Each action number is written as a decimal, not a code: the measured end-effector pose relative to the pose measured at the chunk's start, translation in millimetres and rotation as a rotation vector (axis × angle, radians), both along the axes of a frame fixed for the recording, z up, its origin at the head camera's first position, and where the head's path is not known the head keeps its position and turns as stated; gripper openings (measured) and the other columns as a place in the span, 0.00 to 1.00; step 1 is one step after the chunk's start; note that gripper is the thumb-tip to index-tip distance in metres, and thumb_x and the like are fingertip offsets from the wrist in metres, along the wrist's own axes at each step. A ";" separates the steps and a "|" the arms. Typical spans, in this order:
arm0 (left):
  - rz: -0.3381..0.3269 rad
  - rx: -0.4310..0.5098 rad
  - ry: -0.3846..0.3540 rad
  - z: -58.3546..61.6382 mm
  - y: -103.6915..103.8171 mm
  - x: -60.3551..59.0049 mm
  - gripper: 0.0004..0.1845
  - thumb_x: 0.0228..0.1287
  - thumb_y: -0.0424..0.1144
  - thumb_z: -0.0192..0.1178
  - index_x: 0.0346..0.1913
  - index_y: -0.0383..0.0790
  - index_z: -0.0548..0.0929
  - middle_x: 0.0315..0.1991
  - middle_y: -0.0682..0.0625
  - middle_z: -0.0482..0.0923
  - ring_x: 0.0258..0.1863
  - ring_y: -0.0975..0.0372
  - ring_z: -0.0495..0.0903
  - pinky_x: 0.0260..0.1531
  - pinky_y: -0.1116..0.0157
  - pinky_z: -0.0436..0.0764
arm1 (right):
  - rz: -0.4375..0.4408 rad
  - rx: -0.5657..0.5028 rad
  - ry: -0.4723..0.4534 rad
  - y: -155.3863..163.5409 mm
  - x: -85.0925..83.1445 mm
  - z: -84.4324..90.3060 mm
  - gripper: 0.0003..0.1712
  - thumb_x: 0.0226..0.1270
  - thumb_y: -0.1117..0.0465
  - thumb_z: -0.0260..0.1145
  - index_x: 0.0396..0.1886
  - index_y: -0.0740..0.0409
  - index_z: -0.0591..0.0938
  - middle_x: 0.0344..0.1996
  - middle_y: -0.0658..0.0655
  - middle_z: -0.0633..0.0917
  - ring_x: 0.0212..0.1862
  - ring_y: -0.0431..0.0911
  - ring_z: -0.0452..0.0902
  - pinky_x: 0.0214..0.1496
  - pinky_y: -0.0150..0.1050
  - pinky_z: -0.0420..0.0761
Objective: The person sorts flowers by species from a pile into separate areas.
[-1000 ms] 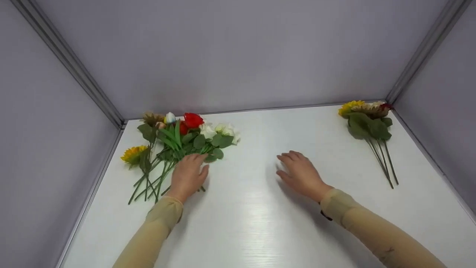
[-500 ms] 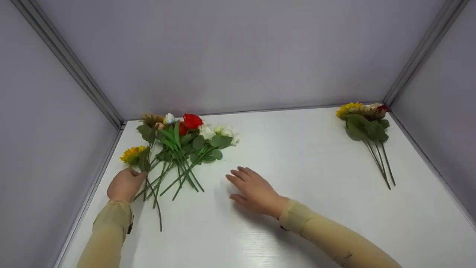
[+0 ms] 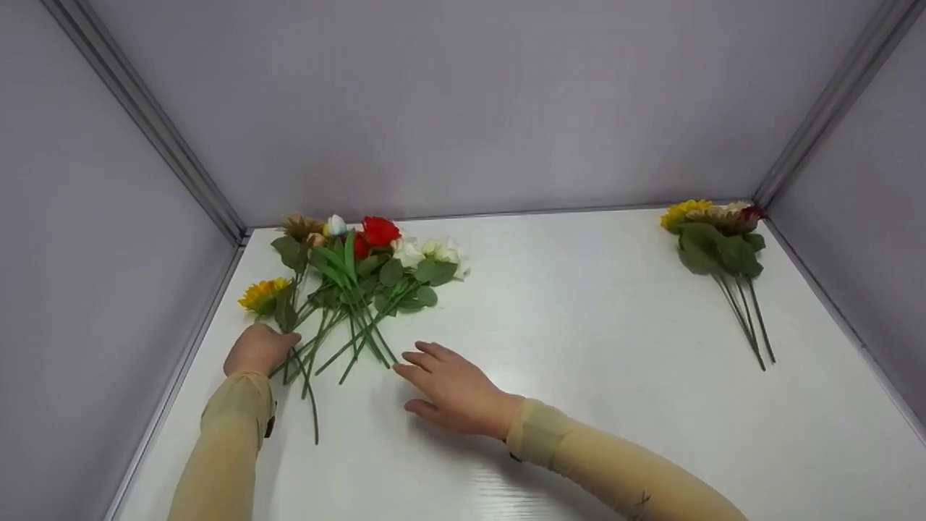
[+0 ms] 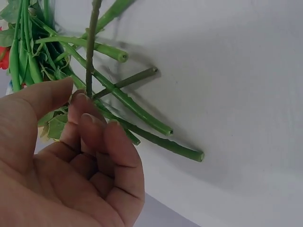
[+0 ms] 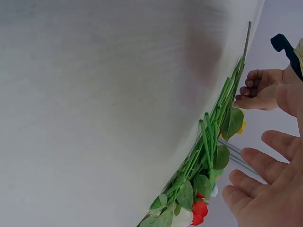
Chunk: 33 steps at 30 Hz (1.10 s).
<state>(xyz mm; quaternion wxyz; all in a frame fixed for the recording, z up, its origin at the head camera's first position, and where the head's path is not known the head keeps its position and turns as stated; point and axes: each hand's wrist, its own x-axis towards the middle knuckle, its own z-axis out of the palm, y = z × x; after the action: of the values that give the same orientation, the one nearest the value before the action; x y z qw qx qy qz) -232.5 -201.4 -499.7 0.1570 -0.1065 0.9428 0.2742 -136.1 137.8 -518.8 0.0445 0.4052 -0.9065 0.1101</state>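
Note:
At the left of the pile, my left hand (image 3: 260,349) pinches the stem of a yellow sunflower (image 3: 264,295). In the left wrist view the thumb and forefinger meet on a thin dark stem (image 4: 91,47), and the other fingers curl loosely. The sunflower's lower stem (image 3: 313,412) reaches toward me past the hand. My right hand (image 3: 456,391) hovers over the table with its fingers spread, just right of the stem ends, holding nothing. Between the hands and the back wall lie red roses (image 3: 380,231), white roses (image 3: 443,253) and a white-blue tulip (image 3: 336,226).
Over at the far right lies a separate bunch of flowers (image 3: 720,235), their stems pointing toward me. A brownish flower (image 3: 300,227) sits in the back left corner. Grey walls (image 3: 470,108) enclose the white table (image 3: 579,304) at the back and sides.
My left hand has moved left from above the pile to the sunflower and now pinches its stem. The sunflower's stem end has come nearer to me. My right hand has moved left toward the stems.

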 end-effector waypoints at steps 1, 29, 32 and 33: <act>-0.006 -0.010 -0.014 0.4 0.0 0.2 0.20 0.70 0.50 0.58 0.23 0.41 0.74 0.18 0.53 0.64 0.21 0.58 0.67 0.24 0.60 0.69 | -0.005 0.006 -0.003 1.6 0.1 -0.9 0.34 0.79 0.44 0.60 0.77 0.54 0.69 0.71 0.59 0.73 0.75 0.56 0.62 0.79 0.44 0.55; 0.145 0.405 0.127 26.4 17.6 -7.6 0.16 0.73 0.44 0.57 0.41 0.31 0.81 0.25 0.51 0.79 0.24 0.61 0.77 0.37 0.58 0.83 | -0.105 -0.023 -0.130 23.0 -10.6 -8.2 0.33 0.79 0.45 0.60 0.75 0.57 0.71 0.71 0.59 0.73 0.76 0.56 0.60 0.80 0.42 0.53; 0.119 0.464 0.151 32.8 39.9 -7.7 0.22 0.75 0.47 0.59 0.53 0.29 0.80 0.38 0.44 0.81 0.32 0.61 0.80 0.44 0.59 0.85 | -0.133 -0.058 -0.172 27.5 -12.4 -7.0 0.32 0.80 0.46 0.59 0.75 0.57 0.71 0.71 0.59 0.73 0.77 0.55 0.60 0.79 0.43 0.55; 0.104 0.483 0.152 35.1 48.1 -7.6 0.23 0.75 0.48 0.59 0.56 0.29 0.79 0.42 0.43 0.81 0.35 0.60 0.81 0.45 0.59 0.86 | -0.145 -0.074 -0.183 29.2 -12.9 -6.5 0.31 0.80 0.46 0.59 0.74 0.57 0.71 0.71 0.58 0.73 0.76 0.55 0.60 0.79 0.44 0.56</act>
<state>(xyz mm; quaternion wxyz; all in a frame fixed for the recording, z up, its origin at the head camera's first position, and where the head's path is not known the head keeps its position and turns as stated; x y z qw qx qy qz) -240.1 -153.4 -464.6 0.0923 -0.0934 0.8522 0.5064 -149.0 167.0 -525.3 -0.0154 0.3250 -0.9290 0.1765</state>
